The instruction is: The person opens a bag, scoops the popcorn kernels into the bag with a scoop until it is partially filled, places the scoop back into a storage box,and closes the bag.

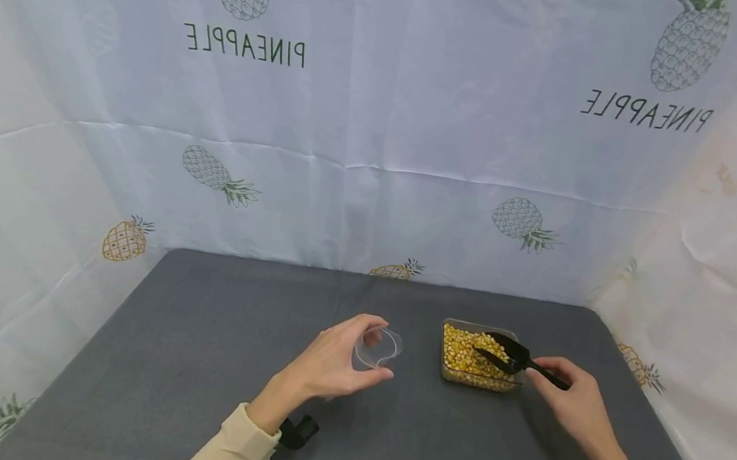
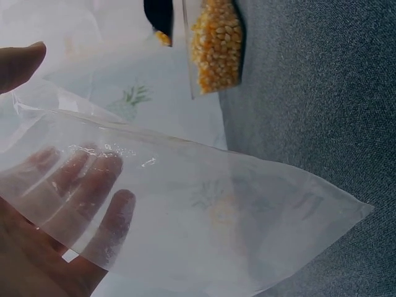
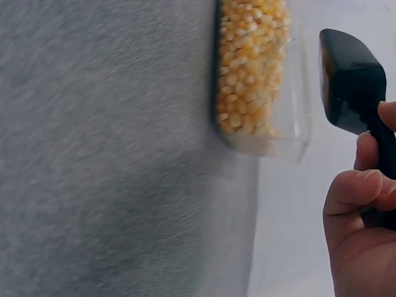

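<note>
My left hand [image 1: 332, 359] holds a clear plastic bag [image 2: 185, 204], thumb and fingers curved around its spread mouth. The bag hangs down to a pointed corner in the left wrist view, and several fingers show through its film. To the right, my right hand [image 1: 573, 401] grips the handle of a black scoop [image 3: 354, 80]. That scoop is over a clear rectangular container [image 3: 301, 117] of yellow corn kernels [image 1: 465, 349], and some kernels show at its blade in the left wrist view.
A dark grey tabletop [image 1: 183, 361] lies under everything, with the corn container toward its right side. White curtains [image 1: 384, 108] printed with pineapples enclose the back and sides. Black straps with camera mounts [image 1: 300, 432] sit at both wrists.
</note>
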A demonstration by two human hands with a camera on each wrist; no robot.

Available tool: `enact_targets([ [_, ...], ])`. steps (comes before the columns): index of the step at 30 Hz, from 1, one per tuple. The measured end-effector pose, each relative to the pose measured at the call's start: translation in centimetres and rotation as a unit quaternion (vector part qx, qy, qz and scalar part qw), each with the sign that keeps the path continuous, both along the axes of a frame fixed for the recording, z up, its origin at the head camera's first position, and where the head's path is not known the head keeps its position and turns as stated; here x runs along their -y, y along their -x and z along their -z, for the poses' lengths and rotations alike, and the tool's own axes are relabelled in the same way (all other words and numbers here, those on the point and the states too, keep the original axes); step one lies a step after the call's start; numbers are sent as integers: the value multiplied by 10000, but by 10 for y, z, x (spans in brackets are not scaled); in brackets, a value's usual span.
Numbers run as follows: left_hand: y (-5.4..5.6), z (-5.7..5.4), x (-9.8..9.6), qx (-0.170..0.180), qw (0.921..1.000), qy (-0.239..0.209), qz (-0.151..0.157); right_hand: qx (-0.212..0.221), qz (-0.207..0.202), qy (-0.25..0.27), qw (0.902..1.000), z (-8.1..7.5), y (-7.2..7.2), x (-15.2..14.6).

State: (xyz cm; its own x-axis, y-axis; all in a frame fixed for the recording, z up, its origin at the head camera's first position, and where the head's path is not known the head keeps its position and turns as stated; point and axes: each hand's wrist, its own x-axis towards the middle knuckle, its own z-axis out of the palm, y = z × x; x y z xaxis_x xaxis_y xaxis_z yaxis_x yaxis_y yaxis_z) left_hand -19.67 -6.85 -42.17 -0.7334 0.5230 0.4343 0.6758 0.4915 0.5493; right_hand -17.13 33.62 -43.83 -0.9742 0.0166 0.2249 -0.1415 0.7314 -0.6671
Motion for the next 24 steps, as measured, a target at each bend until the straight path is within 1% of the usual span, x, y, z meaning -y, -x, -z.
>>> enact_targets([
  [9, 0, 0, 0, 115, 9999, -18, -67, -320, -277, -19, 9991, -17, -1, 9],
  [14, 0, -1, 0, 186, 9998, 17, -77, -324, -505, -8, 9982, -26, -2, 17],
  [17, 0, -1, 0, 219, 9997, 42, -64, -312, -653, 98, 9973, -31, -3, 24],
  [24, 0, 0, -2, 273, 9995, 122, -96, -457, -934, 224, 9943, -38, -2, 36],
])
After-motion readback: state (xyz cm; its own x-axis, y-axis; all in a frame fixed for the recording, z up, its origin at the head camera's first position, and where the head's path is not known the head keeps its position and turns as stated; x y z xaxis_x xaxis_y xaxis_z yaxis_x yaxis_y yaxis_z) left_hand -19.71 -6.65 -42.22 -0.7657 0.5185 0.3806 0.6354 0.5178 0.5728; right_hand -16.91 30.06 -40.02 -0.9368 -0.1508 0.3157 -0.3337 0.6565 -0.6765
